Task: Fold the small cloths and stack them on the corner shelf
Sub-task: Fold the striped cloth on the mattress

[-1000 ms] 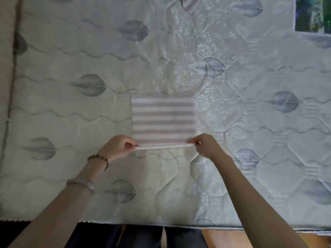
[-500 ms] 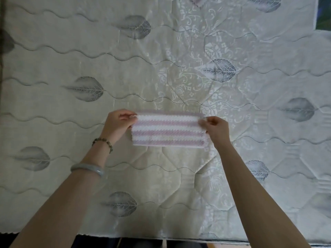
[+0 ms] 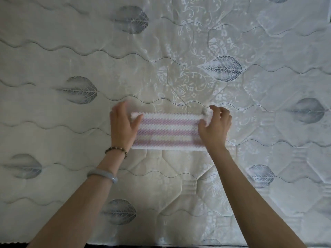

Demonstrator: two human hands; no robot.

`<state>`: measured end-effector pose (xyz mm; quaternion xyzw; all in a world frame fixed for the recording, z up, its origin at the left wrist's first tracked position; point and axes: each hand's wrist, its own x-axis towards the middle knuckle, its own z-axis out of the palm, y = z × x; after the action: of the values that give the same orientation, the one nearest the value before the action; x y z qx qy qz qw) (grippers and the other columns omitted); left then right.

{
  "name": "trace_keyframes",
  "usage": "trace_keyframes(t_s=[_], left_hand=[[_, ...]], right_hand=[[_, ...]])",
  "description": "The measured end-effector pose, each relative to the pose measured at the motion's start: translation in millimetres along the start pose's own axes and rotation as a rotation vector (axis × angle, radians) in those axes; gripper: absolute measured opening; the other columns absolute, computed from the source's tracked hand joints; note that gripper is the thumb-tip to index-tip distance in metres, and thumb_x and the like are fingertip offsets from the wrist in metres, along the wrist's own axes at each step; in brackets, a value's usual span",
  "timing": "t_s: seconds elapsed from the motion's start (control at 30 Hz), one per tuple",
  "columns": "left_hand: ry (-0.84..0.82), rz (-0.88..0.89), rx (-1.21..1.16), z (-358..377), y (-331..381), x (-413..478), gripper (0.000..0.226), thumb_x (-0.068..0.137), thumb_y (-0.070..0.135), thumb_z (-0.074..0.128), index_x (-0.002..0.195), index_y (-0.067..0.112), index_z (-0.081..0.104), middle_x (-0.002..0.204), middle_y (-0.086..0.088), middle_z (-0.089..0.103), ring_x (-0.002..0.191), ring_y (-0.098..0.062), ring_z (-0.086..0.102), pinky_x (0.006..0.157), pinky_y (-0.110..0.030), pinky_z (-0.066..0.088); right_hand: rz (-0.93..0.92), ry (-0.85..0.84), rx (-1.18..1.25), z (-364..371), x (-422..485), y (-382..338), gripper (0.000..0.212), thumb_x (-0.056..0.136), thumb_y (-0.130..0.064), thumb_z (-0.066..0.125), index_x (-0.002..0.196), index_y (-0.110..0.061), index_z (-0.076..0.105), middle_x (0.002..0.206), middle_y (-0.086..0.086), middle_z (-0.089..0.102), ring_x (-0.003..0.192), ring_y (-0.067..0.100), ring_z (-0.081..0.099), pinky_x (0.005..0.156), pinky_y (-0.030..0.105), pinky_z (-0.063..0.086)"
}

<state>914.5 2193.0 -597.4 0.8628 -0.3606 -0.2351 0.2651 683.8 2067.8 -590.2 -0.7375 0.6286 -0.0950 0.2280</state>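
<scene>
Pink-and-white striped fluffy cloth [image 3: 167, 131], just folded in half, lies flat between the fingers — left hand [image 3: 122, 126] spread, right hand [image 3: 215, 127] pinching a corner.

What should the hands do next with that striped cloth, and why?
Probably fold it across, the right hand carrying its short end over to the left hand. The striped cloth lies flat on the mattress as a long strip; the right hand pinches its far right corner and the left hand rests on the other end, ready to anchor it.
</scene>
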Motion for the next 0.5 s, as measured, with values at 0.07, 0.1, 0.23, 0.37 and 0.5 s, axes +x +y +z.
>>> trace_keyframes(t_s=[0.07, 0.1, 0.23, 0.37, 0.5], left_hand=[[-0.1, 0.323, 0.185, 10.0, 0.8, -9.5, 0.056, 0.09, 0.037, 0.06, 0.134, 0.006, 0.044, 0.141, -0.017, 0.044, 0.13, -0.03, 0.039, 0.107, -0.04, 0.035], [-0.167, 0.461, 0.256, 17.1, 0.5, -15.2, 0.057, 0.092, 0.041, 0.056, 0.136, 0.008, 0.042, 0.145, -0.017, 0.041, 0.135, -0.032, 0.036, 0.11, -0.045, 0.032], [-0.306, 0.71, 0.529, 44.7, -10.1, -33.7, 0.068, 0.094, 0.06, 0.035, 0.149, 0.021, 0.027, 0.156, -0.013, 0.022, 0.144, -0.032, 0.023, 0.117, -0.051, 0.017], [-0.337, 0.702, 0.617, 50.6, -20.0, -33.4, 0.069, 0.094, 0.065, 0.03, 0.149, 0.023, 0.029, 0.156, -0.012, 0.025, 0.144, -0.032, 0.023, 0.115, -0.055, 0.019], [-0.268, 0.639, 0.626, 46.5, -3.9, -42.5, 0.07, 0.092, 0.066, 0.032, 0.149, 0.024, 0.032, 0.156, -0.011, 0.025, 0.145, -0.031, 0.02, 0.115, -0.056, 0.018]], right_hand=[[-0.319, -0.013, -0.133, 14.0, -13.9, -7.7, 0.047, 0.083, -0.022, 0.059, 0.128, -0.01, 0.051, 0.136, 0.026, 0.046, 0.123, 0.042, 0.043, 0.101, 0.047, 0.031], [-0.429, -0.086, -0.166, 23.7, -21.9, -9.8, 0.049, 0.089, -0.028, 0.052, 0.135, -0.013, 0.046, 0.143, 0.025, 0.04, 0.131, 0.042, 0.037, 0.106, 0.049, 0.025], [-0.592, -0.255, -0.391, 53.4, -43.0, 3.5, 0.054, 0.098, -0.045, 0.035, 0.148, -0.024, 0.033, 0.154, 0.019, 0.027, 0.144, 0.036, 0.021, 0.115, 0.056, 0.016], [-0.562, -0.348, -0.425, 56.8, -40.5, 11.2, 0.055, 0.099, -0.05, 0.027, 0.149, -0.025, 0.03, 0.155, 0.018, 0.025, 0.145, 0.035, 0.019, 0.114, 0.058, 0.017], [-0.428, -0.289, -0.236, 42.2, -41.1, 4.8, 0.055, 0.096, -0.042, 0.038, 0.146, -0.019, 0.034, 0.152, 0.022, 0.03, 0.141, 0.037, 0.021, 0.113, 0.053, 0.019]])
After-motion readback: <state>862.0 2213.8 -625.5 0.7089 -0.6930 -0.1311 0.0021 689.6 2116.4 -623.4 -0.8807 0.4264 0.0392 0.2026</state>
